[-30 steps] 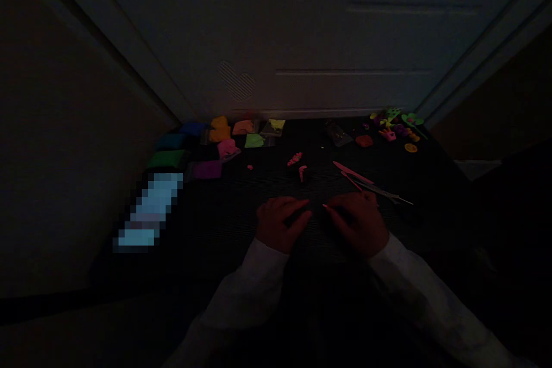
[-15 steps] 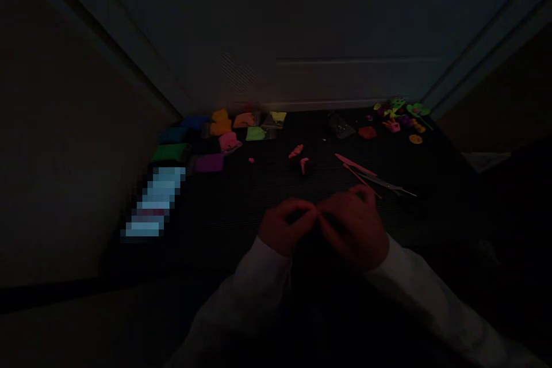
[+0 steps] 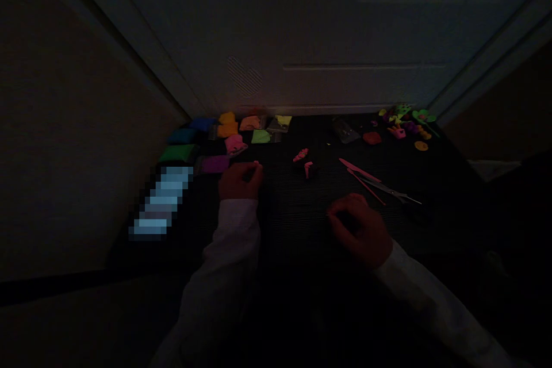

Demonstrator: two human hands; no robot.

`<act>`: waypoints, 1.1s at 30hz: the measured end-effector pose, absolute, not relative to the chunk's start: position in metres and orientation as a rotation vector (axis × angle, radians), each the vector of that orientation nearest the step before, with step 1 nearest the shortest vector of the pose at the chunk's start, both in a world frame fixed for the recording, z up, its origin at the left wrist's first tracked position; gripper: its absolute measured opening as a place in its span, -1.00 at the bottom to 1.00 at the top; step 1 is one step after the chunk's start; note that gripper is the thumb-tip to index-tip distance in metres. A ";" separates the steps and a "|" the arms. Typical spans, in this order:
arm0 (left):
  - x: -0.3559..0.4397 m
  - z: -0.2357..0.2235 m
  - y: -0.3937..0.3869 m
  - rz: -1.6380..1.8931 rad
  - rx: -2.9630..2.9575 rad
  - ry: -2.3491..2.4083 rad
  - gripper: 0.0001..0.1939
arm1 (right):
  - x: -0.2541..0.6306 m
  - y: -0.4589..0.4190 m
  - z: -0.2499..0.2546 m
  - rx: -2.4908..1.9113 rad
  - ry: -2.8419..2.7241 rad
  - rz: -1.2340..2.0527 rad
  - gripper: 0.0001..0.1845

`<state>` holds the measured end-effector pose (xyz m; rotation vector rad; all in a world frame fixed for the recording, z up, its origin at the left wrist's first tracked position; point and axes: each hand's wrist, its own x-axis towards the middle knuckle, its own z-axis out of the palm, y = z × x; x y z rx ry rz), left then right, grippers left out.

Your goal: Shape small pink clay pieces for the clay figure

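Observation:
My left hand (image 3: pixel 240 180) is closed in a pinch at a small pink clay lump (image 3: pixel 256 163), close to the purple clay pack (image 3: pixel 215 164). Over the front of the dark table, my right hand (image 3: pixel 361 231) holds thumb and forefinger together; what is between them is too small and dark to name. Ahead of the hands lie a pink patterned clay piece (image 3: pixel 301 154) and a dark piece with a pink fold on top (image 3: pixel 308 170). A pink clay knife (image 3: pixel 360 169), a thin pink stick (image 3: pixel 366 187) and scissors (image 3: pixel 390 191) rest beyond my right hand.
Several coloured clay packs, among them a green one (image 3: pixel 177 154), line the back left. A lit, blurred phone-like screen (image 3: pixel 161 201) lies at left. Small clay shapes, including a green flower (image 3: pixel 424 117), sit back right by a red lump (image 3: pixel 372 138). The door (image 3: pixel 267 29) stands behind.
My left hand has parted from my right and moved left and forward to the small pink lump. My right hand stays near its place, still pinched. The view has shifted slightly.

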<state>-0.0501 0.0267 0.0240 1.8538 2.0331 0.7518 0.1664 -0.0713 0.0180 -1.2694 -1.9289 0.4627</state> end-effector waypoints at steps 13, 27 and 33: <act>-0.055 -0.002 0.063 0.190 2.267 2.269 -0.68 | 0.176 -0.058 -0.002 -1.417 -1.910 0.401 -0.93; -0.062 -0.022 0.075 0.453 2.193 2.236 -0.65 | 0.193 -0.059 -0.018 -1.475 -2.221 0.266 -0.85; -0.061 -0.025 0.073 0.559 2.177 2.208 -0.61 | 0.205 -0.066 -0.015 -1.417 -2.359 0.224 -0.67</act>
